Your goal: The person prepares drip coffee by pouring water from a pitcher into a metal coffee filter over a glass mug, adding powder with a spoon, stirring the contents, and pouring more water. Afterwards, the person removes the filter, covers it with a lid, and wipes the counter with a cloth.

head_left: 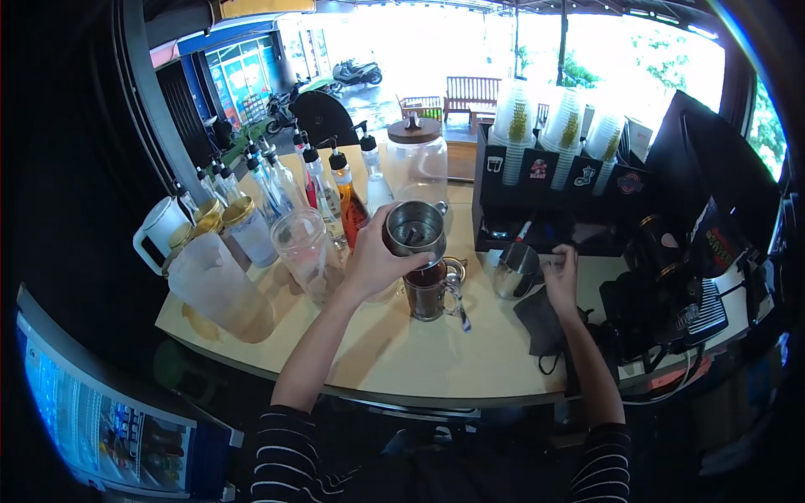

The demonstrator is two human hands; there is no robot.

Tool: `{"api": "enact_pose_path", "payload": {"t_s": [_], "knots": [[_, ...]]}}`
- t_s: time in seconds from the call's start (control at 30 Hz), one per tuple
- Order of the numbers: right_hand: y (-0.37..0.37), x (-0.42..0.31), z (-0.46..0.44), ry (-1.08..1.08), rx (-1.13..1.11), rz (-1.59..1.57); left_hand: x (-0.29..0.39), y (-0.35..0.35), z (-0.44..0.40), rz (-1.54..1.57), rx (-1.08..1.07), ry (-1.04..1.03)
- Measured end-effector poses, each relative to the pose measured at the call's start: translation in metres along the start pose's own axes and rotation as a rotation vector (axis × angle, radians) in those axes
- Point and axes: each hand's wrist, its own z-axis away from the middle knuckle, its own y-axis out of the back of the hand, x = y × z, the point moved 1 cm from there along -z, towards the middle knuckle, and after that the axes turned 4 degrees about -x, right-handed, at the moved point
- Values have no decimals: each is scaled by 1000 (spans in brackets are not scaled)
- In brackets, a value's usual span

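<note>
My left hand [375,258] is wrapped round a small metal filter cup [415,228], its open top facing up. Directly under it stands a glass mug [425,299] with dark brown contents and a handle on its right. A spoon [463,308] leans beside that handle. Behind the mug lies a round metal piece [455,269], partly hidden. Farther right, my right hand [560,272] has its fingers bent at the handle side of a steel pitcher [516,272]; whether they grip the handle is too small to tell. A dark cloth-like item [541,324] lies below the pitcher.
Syrup bottles with pumps [346,194], a lidded glass jar [419,163], a clear pitcher [307,251] and a frosted container [220,289] crowd the left and back. A black organizer [537,208] with stacked cups [563,126] stands back right, near dark equipment [641,314].
</note>
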Motion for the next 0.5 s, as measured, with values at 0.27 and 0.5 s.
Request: {"api": "enact_pose_path", "payload": {"t_s": [0.27, 0.5], "knots": [[-69, -83, 47, 288, -822, 395, 7, -11, 5, 48, 22, 15], [-108, -64, 41, 196, -913, 511, -4, -12, 12, 2, 101, -1]]}}
